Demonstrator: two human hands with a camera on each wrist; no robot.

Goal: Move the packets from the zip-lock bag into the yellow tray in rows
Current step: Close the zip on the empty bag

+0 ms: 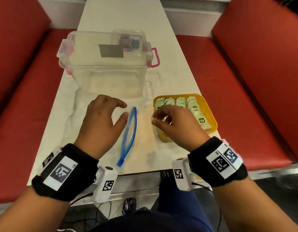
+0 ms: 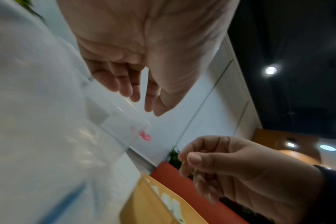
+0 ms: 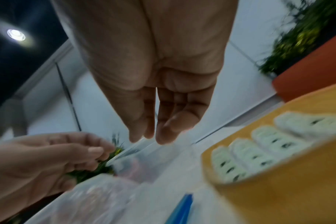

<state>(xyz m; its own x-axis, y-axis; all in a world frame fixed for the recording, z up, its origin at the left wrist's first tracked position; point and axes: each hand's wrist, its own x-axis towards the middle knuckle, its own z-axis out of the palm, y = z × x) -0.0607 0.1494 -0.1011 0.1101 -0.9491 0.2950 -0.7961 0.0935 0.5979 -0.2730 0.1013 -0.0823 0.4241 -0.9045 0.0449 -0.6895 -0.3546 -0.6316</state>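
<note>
The clear zip-lock bag (image 1: 130, 131) with a blue zip lies flat on the white table (image 1: 125, 14), its mouth facing right. My left hand (image 1: 124, 109) hovers over the bag with relaxed, spread fingers, thumb close to the zip, holding nothing. The yellow tray (image 1: 210, 109) stands to the right with several rows of green-and-white packets (image 1: 180, 102). My right hand (image 1: 154, 119) is over the tray's left edge, fingers loosely curled; the right wrist view shows its palm (image 3: 163, 91) empty. No packet shows in the bag.
A large clear plastic box (image 1: 108, 72) with pink latches stands just behind the bag. Red benches (image 1: 19, 81) run along both sides of the narrow table. The tray sits close to the table's right edge.
</note>
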